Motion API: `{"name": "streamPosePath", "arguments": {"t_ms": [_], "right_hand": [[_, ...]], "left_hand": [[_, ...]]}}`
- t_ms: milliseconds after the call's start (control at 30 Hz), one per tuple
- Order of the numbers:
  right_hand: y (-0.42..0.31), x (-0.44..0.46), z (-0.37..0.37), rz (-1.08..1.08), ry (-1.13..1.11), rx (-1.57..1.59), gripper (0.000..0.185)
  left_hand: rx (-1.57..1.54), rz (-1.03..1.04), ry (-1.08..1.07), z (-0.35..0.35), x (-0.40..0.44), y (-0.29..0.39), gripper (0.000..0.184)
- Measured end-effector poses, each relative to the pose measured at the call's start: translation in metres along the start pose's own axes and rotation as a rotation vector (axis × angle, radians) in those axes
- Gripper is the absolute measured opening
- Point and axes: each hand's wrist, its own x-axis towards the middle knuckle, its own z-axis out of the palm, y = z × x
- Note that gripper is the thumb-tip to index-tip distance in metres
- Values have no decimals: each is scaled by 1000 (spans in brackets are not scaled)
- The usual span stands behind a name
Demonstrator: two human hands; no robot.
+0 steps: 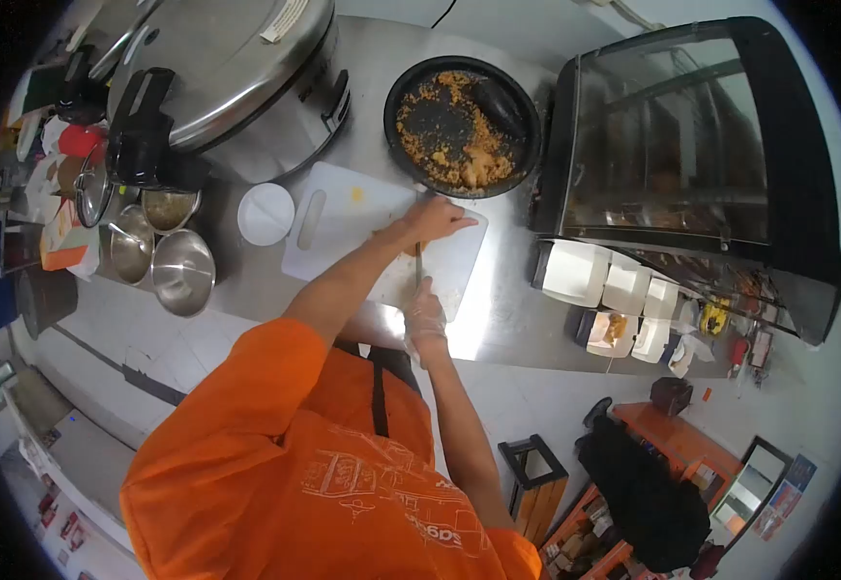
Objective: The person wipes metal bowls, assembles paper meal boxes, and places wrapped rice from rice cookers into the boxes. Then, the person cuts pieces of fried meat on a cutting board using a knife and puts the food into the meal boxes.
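Note:
A knife (418, 263) is in the grip of my right hand (425, 324), which wears a clear glove, at the near edge of the white cutting board (331, 232). Its blade points away from me, towards my left hand (442, 218). That hand is curled low over the board's far right part, one digit stretched to the right, and hides what lies beneath it. Small yellow bits (357, 194) lie on the board. Just beyond my left hand is a black round pan (430, 126) with brown crumbs and a breaded piece (483, 166) in it.
A large pressure cooker (256, 126) stands left, a white round lid or bowl (266, 214) near it. Metal bowls (184, 273) sit further left. To the right are a glass-fronted display cabinet (667, 145) and open paper boxes (575, 274). The steel counter's edge (527, 365) runs before me.

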Motion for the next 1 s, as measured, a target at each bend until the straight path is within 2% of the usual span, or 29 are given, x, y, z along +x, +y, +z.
{"name": "streamPosePath", "arguments": {"t_ms": [100, 133, 267, 333, 433, 533, 633, 733, 833, 933, 1000], "right_hand": [[0, -9, -32, -65, -17, -125, 20], [-2, -13, -38, -41, 1, -180, 20], [-20, -41, -52, -24, -5, -171, 22], [-29, -37, -46, -2, -24, -202, 30], [-8, -19, -15, -27, 2, -225, 39], [-2, -9, -3, 33, -36, -283, 50], [-6, -12, -3, 30, 13, -284, 37], [-8, -17, -8, 31, -10, -341, 39], [-2, -28, -15, -110, 93, -211, 42], [-9, -24, -13, -18, 16, -227, 39], [0, -11, -5, 31, -16, -252, 36]], "left_hand": [[-45, -20, -45, -2, 6, 15, 42], [-139, -134, -79, -15, 9, 30, 44], [-210, -165, -34, -47, 6, 64, 51], [-172, -166, -80, -54, 8, 59, 53], [-106, -291, -168, -38, 3, 30, 56], [-57, -165, -46, -24, -6, 21, 57], [1, -158, -47, -23, -8, 22, 54], [53, -154, -115, -26, -11, 22, 53], [-127, -192, -20, -54, -6, 46, 50], [-66, -284, -119, -43, -9, 29, 46], [-1, -309, -73, -30, -14, 22, 50]]}}
